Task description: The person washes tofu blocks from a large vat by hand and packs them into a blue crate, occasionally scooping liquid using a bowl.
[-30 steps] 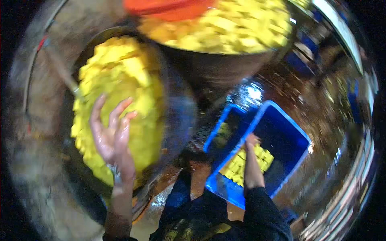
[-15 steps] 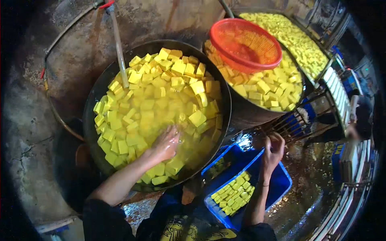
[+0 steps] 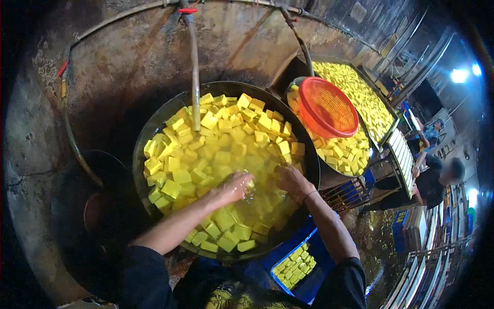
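Yellow blocks that look like tofu [image 3: 224, 219] fill a large round dark vat [image 3: 145, 203] of cloudy yellow water. My left hand [image 3: 234, 187] is at the water's surface near the middle of the vat, its fingers curled round a yellow block [image 3: 250, 184]. Farther right, my right hand [image 3: 293, 181] dips into the same water by the blocks along the right side. Its fingertips are under the surface, so their grip is hidden.
A blue crate [image 3: 320, 265] with small yellow blocks stands below my right forearm. An orange-red basket [image 3: 329, 105] rests on a second vat of blocks. A pipe [image 3: 195, 77] hangs over my vat. A person [image 3: 429, 180] stands at the right near stacked boards [image 3: 411, 232].
My right hand has moved from above the blue crate into the vat. My left hand has come up slightly, with a yellow block showing at its fingers. The camera view has tilted up.
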`<state>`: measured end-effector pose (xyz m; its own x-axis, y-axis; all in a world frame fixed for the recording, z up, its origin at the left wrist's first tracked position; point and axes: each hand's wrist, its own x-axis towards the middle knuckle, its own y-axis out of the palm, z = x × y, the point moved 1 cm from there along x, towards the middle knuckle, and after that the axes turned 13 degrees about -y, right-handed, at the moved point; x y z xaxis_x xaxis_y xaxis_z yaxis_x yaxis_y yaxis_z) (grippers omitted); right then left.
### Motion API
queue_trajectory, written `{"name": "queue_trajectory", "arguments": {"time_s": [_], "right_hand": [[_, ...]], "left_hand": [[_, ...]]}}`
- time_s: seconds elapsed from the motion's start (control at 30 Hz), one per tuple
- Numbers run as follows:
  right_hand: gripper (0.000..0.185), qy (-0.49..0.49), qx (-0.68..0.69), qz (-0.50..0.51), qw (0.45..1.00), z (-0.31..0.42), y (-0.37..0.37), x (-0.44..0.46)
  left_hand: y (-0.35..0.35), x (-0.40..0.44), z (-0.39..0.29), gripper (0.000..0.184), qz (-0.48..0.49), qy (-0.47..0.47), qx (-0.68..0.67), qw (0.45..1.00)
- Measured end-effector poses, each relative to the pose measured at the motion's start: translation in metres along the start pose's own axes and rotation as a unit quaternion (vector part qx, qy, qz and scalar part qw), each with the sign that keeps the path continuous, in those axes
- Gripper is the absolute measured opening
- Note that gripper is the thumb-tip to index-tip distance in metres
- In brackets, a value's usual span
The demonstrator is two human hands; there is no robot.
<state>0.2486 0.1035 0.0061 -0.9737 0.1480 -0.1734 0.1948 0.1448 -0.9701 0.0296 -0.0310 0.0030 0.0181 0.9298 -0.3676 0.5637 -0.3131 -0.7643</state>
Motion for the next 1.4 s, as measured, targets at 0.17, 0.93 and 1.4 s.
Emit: {"name": "queue_trajectory", "arguments": {"time_s": [0.17,0.93,1.4], "right_hand": [[0.025,0.142,0.316,-0.110,0.932,-0.024,-0.071,0.037],[0.029,0.177,0.710,-0.200,0.652,0.014,-0.086,0.118],[0.049,0.073,0.336,-0.366,0.865,0.023,-0.114,0.142]], "left_hand": [[-0.065,0.017,0.034,0.035,-0.038,0.061,0.004,0.997],[-0.052,0.052,0.079,0.037,-0.021,-0.127,-0.801,0.585],[-0.030,0.088,0.003,0.022,-0.074,0.065,-0.964,0.248]]}}
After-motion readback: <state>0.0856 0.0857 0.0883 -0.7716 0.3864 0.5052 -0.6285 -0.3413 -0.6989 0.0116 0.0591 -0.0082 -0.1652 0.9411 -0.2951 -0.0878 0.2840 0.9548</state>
